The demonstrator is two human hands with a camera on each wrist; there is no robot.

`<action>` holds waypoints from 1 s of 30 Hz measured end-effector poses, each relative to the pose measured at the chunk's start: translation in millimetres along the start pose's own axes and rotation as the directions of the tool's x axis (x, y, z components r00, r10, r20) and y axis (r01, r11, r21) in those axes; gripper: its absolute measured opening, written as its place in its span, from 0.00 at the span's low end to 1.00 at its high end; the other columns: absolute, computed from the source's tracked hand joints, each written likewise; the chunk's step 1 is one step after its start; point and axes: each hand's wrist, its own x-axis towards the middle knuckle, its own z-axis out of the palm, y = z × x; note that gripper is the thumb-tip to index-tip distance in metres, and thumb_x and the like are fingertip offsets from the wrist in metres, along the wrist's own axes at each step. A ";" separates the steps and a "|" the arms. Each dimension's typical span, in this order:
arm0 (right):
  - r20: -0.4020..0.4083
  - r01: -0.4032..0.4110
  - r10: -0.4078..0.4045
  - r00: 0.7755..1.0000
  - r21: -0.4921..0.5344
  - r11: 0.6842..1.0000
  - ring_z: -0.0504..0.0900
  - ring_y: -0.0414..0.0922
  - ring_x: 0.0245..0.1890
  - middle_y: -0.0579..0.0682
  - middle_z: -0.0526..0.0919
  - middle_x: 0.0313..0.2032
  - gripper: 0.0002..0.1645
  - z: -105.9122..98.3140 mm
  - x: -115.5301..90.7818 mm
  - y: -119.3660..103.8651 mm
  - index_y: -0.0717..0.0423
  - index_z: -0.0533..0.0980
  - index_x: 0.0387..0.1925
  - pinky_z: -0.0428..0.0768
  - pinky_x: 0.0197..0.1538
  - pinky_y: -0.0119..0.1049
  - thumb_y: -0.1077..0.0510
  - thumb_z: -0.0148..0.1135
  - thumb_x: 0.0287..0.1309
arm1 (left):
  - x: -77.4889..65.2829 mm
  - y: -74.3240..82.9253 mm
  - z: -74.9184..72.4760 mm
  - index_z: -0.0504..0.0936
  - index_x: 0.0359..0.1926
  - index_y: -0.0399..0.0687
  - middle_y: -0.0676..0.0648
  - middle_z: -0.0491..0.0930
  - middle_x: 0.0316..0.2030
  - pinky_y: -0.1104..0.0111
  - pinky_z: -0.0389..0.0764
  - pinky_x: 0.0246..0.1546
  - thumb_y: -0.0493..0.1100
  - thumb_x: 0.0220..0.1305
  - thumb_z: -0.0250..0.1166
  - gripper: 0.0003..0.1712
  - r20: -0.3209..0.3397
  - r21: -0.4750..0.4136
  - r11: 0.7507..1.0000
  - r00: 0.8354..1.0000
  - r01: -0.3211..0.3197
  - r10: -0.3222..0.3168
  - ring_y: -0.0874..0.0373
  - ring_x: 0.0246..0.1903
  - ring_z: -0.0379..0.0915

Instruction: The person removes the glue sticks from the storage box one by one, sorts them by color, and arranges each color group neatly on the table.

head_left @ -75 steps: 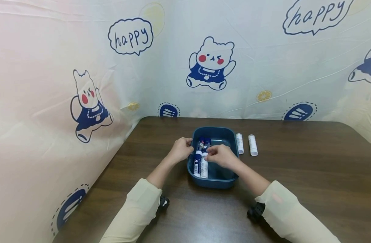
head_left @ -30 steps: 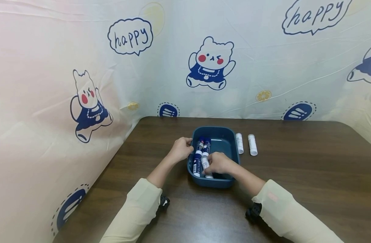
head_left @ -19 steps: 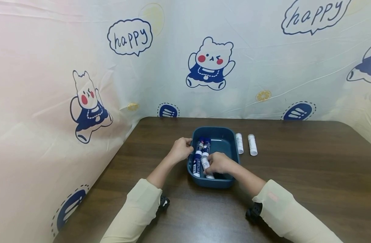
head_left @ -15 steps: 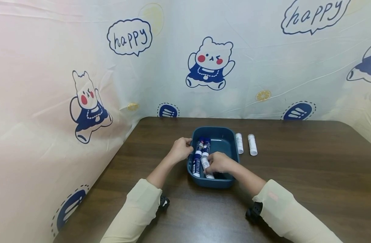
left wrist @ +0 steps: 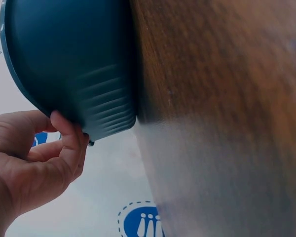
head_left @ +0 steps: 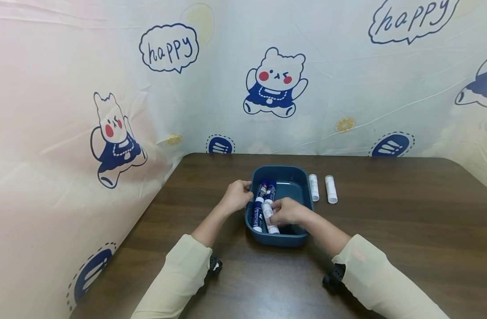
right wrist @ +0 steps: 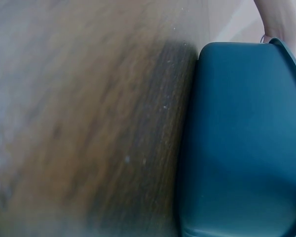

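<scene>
My left hand (head_left: 236, 196) pinches the left rim of a dark blue plastic bin (head_left: 284, 240); the left wrist view shows the thumb and fingers of this hand (left wrist: 44, 153) at the bin's edge (left wrist: 84, 69). Inside the bin, my right hand (head_left: 289, 211) holds a white glue stick (head_left: 268, 212) between thumb and fingers. It lies slightly slanted, its near end by the front wall. To its left is a dark blue glue stick (head_left: 257, 217) with white ends. Beyond them lie two more dark blue sticks (head_left: 261, 189), side by side. In the right wrist view, the bin wall hides my right hand.
Two white glue sticks (head_left: 313, 188) lie on the brown wooden table (head_left: 387, 230) right of the bin, one close against its wall. A patterned curtain (head_left: 227, 88) hangs behind the table and along its left side.
The white glue stick in the bin has gone from straight to slightly slanted. My right hand moved down along it, then slightly back up with its far end. My left hand stays at the rim.
</scene>
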 end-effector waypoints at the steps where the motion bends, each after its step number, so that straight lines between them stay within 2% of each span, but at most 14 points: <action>1: 0.002 0.003 -0.003 1.000 0.006 1.000 0.78 0.46 0.35 0.56 0.76 0.39 0.37 -0.1 -0.2 -0.3 0.71 0.65 0.59 0.80 0.39 0.36 0.65 0.66 0.46 | 0.0 0.1 0.0 0.68 0.61 0.32 0.39 0.77 0.45 0.71 0.76 0.20 0.31 0.60 0.54 0.26 -0.001 0.001 1.000 1.000 0.000 0.000 0.58 0.26 0.74; 13: -0.006 -0.001 0.003 1.000 0.167 0.986 0.76 0.48 0.40 0.58 0.72 0.44 0.35 -2.7 -0.6 -1.1 0.68 0.65 0.60 0.79 0.44 0.40 0.67 0.64 0.48 | 0.2 0.9 -0.5 0.68 0.61 0.33 0.40 0.76 0.46 0.71 0.76 0.22 0.32 0.61 0.54 0.26 0.001 -0.001 1.000 1.000 0.015 -0.015 0.56 0.32 0.74; 25: -0.096 0.111 -0.085 0.992 0.302 0.947 0.75 0.50 0.44 0.61 0.69 0.53 0.35 -5.4 -2.8 0.0 0.65 0.62 0.63 0.77 0.49 0.42 0.65 0.62 0.54 | 0.2 0.6 -0.7 0.68 0.61 0.32 0.40 0.76 0.45 0.71 0.76 0.21 0.32 0.61 0.54 0.26 0.000 -0.001 1.000 1.000 0.012 -0.012 0.56 0.32 0.74; 30: -0.088 0.119 -0.096 0.992 0.330 0.936 0.74 0.51 0.46 0.61 0.68 0.56 0.36 -7.6 -3.5 -0.2 0.63 0.61 0.64 0.74 0.52 0.43 0.64 0.61 0.54 | -0.3 1.6 -0.9 0.68 0.61 0.32 0.39 0.77 0.45 0.71 0.76 0.21 0.32 0.60 0.55 0.26 -0.004 0.005 1.000 1.000 0.007 -0.007 0.56 0.31 0.74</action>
